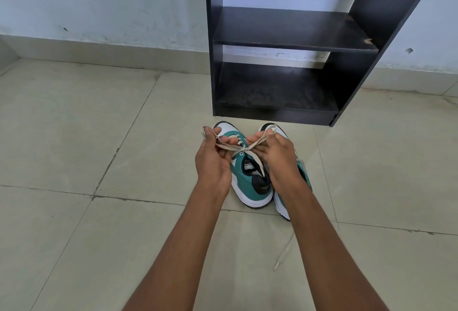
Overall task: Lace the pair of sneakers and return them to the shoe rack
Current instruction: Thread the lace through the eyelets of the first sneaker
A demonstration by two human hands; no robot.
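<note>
On pale floor tiles (99, 125), sneakers (250, 187) before dark rack (292, 40).

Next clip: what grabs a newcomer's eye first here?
Two hands, left and right, pull a cream lace crossed over the left green-and-white sneaker on the floor at centre. The other sneaker sits beside it, its lace trailing loose. Just behind stands a dark shoe rack, its shelves bare.
</note>
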